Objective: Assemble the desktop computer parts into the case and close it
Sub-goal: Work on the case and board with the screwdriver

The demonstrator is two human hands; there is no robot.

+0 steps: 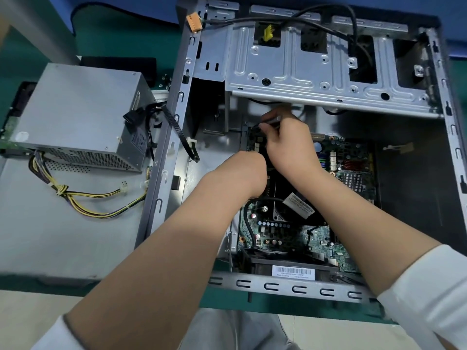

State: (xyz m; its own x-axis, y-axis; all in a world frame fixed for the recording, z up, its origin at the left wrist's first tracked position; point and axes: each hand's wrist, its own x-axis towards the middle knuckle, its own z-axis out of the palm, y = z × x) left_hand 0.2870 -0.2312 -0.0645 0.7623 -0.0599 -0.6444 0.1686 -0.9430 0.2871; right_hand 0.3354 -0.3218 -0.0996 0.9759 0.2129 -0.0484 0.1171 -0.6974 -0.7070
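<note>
The grey computer case [164, 152] lies open on its side, with the green motherboard [351, 173] mounted inside. Both my hands reach in at the board's upper left corner. My right hand [288, 142] pinches a small black connector [256, 127] between thumb and forefinger, just below the drive cage [316, 69]. My left hand [246, 170] sits beside it over the board's left edge, knuckles up and fingers tucked out of sight. The black cooler [285, 188] is partly hidden by my forearms.
A grey power supply [75, 114] stands outside the case on the left, on a flat grey panel [50, 223], and its yellow and black cables [88, 200] trail across that panel. An orange plug [194, 21] hangs at the case's top corner. A fan with a barcode label [293, 272] sits at the near edge.
</note>
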